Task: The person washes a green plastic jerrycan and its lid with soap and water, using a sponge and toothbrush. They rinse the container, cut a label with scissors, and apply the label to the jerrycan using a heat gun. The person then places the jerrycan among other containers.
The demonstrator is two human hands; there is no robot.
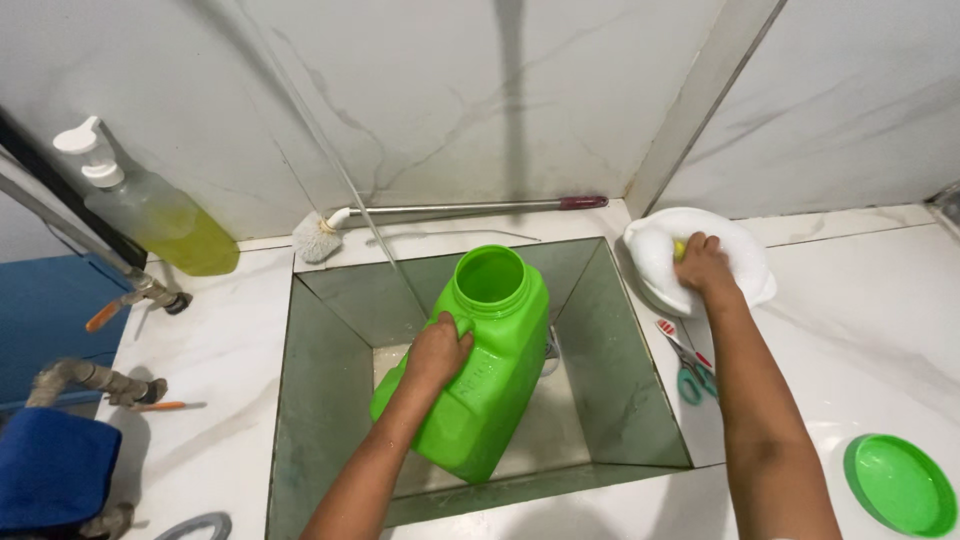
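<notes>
Left hand (438,350) grips the handle of a green plastic jug (480,375), tilted over the deep sink (330,330). Right hand (703,265) reaches into a white bowl (740,245) at the sink's back right corner, fingers closed on something yellow-green. Scissors (690,365) lie just beside.

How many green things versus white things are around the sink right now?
Green: 3 – jug in left hand, lid, scissors
White: 2 – foam-filled bowl under right hand, brush
Total: 5
</notes>
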